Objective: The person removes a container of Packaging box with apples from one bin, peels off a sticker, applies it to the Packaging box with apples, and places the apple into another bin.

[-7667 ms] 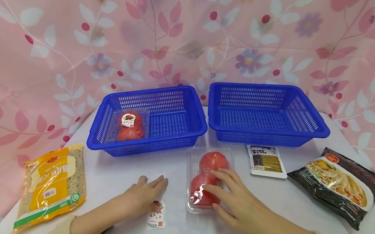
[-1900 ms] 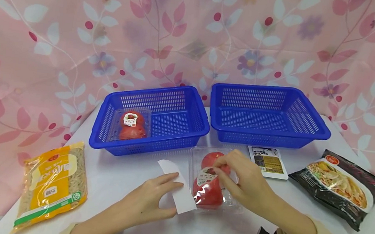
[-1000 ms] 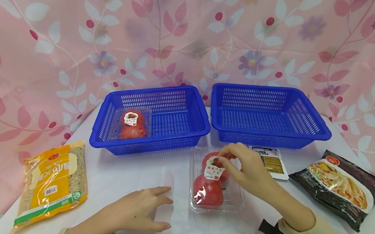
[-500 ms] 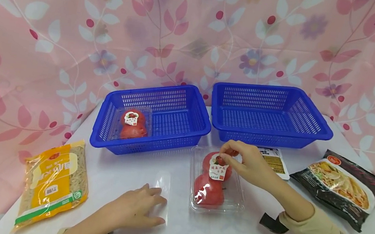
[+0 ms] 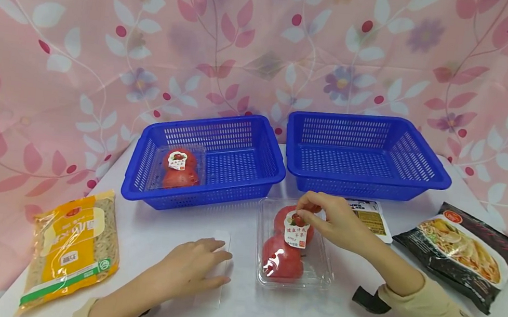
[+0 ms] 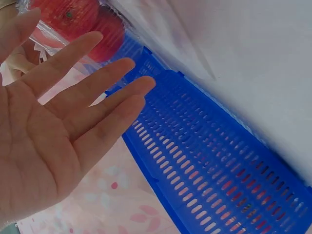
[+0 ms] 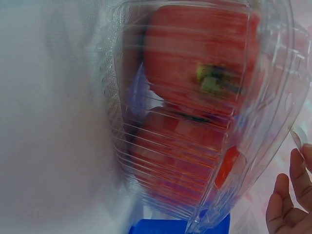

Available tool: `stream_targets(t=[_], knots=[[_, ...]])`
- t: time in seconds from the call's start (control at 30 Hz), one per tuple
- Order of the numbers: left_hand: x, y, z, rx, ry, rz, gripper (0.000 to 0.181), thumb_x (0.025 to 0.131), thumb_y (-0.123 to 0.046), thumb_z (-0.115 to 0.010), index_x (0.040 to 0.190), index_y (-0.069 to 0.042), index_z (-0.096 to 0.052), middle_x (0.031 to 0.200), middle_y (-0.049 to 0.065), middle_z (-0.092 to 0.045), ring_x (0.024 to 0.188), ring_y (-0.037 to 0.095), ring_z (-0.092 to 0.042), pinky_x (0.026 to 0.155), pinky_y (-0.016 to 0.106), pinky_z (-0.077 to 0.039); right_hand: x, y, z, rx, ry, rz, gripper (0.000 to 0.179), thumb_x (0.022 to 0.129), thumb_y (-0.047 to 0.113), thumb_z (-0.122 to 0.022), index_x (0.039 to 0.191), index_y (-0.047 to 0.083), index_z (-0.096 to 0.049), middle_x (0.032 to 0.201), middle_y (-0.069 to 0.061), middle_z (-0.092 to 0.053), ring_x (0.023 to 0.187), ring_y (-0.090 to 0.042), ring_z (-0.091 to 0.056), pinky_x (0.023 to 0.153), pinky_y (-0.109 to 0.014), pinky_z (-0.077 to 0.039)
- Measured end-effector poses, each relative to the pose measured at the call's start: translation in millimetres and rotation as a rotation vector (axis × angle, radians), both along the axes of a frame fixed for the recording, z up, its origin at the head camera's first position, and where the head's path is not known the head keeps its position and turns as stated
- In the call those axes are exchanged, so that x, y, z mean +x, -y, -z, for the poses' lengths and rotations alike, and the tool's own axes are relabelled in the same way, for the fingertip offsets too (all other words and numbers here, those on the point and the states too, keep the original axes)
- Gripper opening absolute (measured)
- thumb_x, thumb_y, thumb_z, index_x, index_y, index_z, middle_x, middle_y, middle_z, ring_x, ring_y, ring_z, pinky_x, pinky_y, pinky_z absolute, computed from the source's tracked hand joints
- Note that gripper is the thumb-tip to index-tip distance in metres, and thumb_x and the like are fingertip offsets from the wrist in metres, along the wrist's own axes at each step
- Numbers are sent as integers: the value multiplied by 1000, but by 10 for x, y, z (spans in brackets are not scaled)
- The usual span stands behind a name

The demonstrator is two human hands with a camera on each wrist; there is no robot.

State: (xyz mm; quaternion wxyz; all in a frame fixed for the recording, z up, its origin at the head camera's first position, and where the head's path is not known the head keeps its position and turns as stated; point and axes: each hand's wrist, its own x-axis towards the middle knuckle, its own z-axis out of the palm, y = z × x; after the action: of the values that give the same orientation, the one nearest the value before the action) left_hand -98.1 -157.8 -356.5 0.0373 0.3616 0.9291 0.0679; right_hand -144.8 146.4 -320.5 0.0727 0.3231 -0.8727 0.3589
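My right hand (image 5: 336,217) pinches the top edge of a white printed sticker (image 5: 296,235) between thumb and finger. The sticker lies over the upper apple in a clear plastic clamshell box (image 5: 316,270) holding two red apples (image 5: 282,258). In the right wrist view the box (image 7: 273,53) fills the middle, and the pinching fingers (image 7: 292,187) show at the right edge. To the left of the box, my left hand (image 5: 194,267) rests, fingers apart, over a clear backing strip (image 5: 215,292) on the white table. The left wrist view shows that palm (image 6: 44,141) with nothing in it.
Two blue baskets (image 5: 201,205) stand at the back; the left one holds another stickered apple box (image 5: 179,171). A yellow bag (image 5: 74,253) lies at left. At right are a small flat packet (image 5: 371,221) and a black noodle bag (image 5: 464,250).
The sticker has come off the backing strip, which my left hand has put down on the table. My right hand has brought the sticker over the upper apple; lately both hands barely move.
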Motion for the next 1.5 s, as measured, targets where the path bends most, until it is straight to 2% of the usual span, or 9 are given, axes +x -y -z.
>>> stream_targets(t=[0.13, 0.23, 0.37, 0.47, 0.57, 0.77, 0.97, 1.2, 1.5], knots=[[-11, -84, -49, 70, -99, 16, 38, 84, -39, -62, 113, -14, -64, 118, 11, -59, 109, 28, -54, 85, 44, -47, -26, -5, 27, 13, 6, -3, 13, 84, 2, -63, 90, 13, -60, 81, 9, -59, 79, -10, -55, 70, -26, -49], [-29, -163, -85, 162, -197, 30, 38, 84, -37, -62, 116, -15, -63, 121, 9, -57, 113, 27, -52, 89, 42, -45, -39, -2, 36, 15, 4, -5, 13, 84, 2, -64, 90, 13, -60, 80, 9, -59, 78, -10, -56, 71, -26, -50], [-70, -284, -117, 280, -328, 109, 40, 83, -33, -63, 118, -14, -61, 125, 11, -54, 120, 30, -45, 95, 43, -40, -54, 3, 45, 15, -1, -12, 14, 83, 1, -63, 89, 13, -60, 79, 9, -59, 77, -9, -55, 70, -26, -49], [-102, -383, -129, 312, -376, 179, 42, 83, -34, -62, 119, -13, -59, 129, 15, -49, 126, 34, -37, 99, 44, -35, -71, 3, 63, 15, -4, -23, 13, 83, 0, -63, 89, 12, -60, 80, 9, -59, 76, -9, -55, 70, -26, -50], [-129, -482, -125, 310, -383, 225, 44, 84, -36, -60, 122, -14, -57, 133, 17, -44, 131, 35, -27, 102, 45, -31, -88, 2, 85, 12, -11, -38, 13, 83, 0, -64, 89, 12, -61, 80, 9, -59, 77, -9, -56, 70, -26, -50], [-184, -631, -69, 269, -369, 260, 44, 86, -41, -56, 123, -17, -57, 139, 17, -36, 135, 35, -16, 105, 45, -26, -120, 11, 130, 8, -3, -74, 12, 84, 0, -63, 88, 11, -60, 79, 7, -60, 75, -8, -56, 70, -26, -51], [-208, -712, -31, 199, -362, 278, 47, 88, -44, -52, 126, -16, -55, 140, 18, -32, 135, 36, -15, 106, 44, -24, -137, 21, 167, 12, -34, -87, 13, 83, 1, -64, 88, 12, -60, 77, 8, -59, 72, -6, -55, 68, -24, -50], [-205, -728, -4, 198, -350, 290, 46, 88, -45, -50, 125, -18, -55, 141, 16, -31, 136, 35, -13, 105, 44, -25, -162, 26, 194, 22, -60, -94, 12, 83, 1, -64, 88, 12, -61, 77, 8, -59, 72, -6, -55, 66, -24, -49], [-183, -723, -9, 158, -345, 292, 47, 90, -47, -48, 127, -19, -54, 142, 16, -31, 133, 39, -19, 105, 45, -26, -175, 45, 200, 79, -91, -51, 11, 81, 3, -66, 89, 11, -63, 77, 9, -57, 70, -7, -52, 61, -31, -49]])
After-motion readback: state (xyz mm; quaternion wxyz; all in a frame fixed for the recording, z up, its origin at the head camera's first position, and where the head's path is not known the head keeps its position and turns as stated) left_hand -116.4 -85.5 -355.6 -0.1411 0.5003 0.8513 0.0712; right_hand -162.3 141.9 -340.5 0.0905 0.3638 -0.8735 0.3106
